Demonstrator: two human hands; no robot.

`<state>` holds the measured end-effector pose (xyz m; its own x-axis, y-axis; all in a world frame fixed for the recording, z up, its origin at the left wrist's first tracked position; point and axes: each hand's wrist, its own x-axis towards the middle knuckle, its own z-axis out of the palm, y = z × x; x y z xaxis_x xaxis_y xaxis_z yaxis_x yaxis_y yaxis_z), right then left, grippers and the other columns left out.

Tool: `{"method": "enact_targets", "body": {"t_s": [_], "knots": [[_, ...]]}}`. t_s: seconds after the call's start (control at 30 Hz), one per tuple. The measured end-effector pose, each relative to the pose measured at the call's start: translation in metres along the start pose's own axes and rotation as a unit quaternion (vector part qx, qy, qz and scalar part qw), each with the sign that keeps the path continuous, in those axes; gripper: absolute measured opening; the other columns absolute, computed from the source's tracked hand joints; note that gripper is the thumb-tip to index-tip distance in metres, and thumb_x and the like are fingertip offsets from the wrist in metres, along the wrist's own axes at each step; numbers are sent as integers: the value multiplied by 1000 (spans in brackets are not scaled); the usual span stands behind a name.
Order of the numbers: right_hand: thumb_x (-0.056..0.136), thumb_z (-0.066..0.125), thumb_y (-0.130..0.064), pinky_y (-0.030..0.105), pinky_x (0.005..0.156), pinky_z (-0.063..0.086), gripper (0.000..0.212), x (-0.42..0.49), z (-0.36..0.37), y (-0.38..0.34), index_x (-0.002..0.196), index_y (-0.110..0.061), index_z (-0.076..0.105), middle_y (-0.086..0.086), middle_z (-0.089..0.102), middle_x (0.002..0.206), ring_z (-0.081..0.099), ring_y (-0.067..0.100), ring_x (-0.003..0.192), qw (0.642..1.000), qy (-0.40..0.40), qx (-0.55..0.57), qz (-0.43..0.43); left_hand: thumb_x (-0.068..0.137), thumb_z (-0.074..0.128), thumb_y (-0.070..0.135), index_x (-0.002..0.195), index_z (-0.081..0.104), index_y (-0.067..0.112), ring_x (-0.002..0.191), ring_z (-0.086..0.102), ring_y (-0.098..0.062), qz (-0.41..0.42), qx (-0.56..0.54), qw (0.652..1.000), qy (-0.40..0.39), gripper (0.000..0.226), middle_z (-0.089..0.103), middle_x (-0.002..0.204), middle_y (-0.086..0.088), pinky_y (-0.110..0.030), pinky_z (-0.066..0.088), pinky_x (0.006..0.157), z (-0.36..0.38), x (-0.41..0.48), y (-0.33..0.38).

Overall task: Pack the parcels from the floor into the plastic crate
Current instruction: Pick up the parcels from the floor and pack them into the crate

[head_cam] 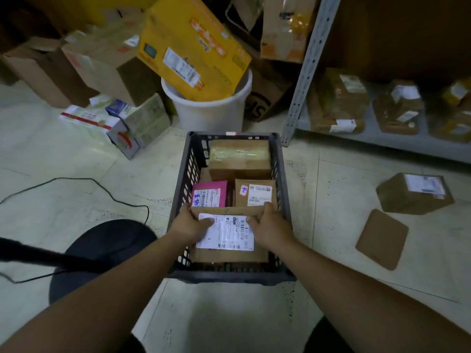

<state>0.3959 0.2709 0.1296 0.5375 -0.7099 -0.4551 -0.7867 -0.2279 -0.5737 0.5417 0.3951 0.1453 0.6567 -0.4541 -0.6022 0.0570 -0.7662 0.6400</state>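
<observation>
A dark plastic crate (188, 174) stands on the floor in front of me. Inside lie a taped brown box (239, 156) at the far end, a pink parcel (210, 193) and a small brown parcel (254, 193) with a white label. At the near end sits a flat brown parcel (226, 234) with a large white label. My left hand (190, 222) grips its left edge and my right hand (270, 224) grips its right edge, thumbs on top. On the floor to the right lie a brown box (414, 193) and a flat brown envelope (382, 239).
A white bucket (209, 110) holding a yellow box (193, 47) stands behind the crate. Cardboard boxes pile at the back left. A metal shelf (382, 138) with wrapped parcels runs along the right. A black cable (102, 189) and a dark round stool (102, 250) lie left.
</observation>
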Motion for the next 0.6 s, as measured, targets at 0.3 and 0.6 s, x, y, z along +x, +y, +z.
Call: {"method": "enact_targets", "body": {"t_s": [0.3, 0.6], "knots": [[101, 43, -37, 22, 58, 41, 29, 16, 29, 20, 107, -12, 56, 7, 65, 112, 55, 14, 81, 996, -57, -75, -2, 92, 57, 29, 126, 54, 11, 98, 60, -21, -3, 88, 996, -24, 39, 63, 121, -9, -33, 50, 86, 15, 19, -47], [102, 40, -35, 25, 64, 42, 34, 25, 40, 28, 116, -10, 58, 5, 62, 103, 54, 13, 77, 993, -57, -100, 16, 98, 43, 30, 130, 50, 4, 114, 55, -28, -6, 155, 987, -32, 42, 56, 128, -15, -30, 42, 92, 28, 32, -48]]}}
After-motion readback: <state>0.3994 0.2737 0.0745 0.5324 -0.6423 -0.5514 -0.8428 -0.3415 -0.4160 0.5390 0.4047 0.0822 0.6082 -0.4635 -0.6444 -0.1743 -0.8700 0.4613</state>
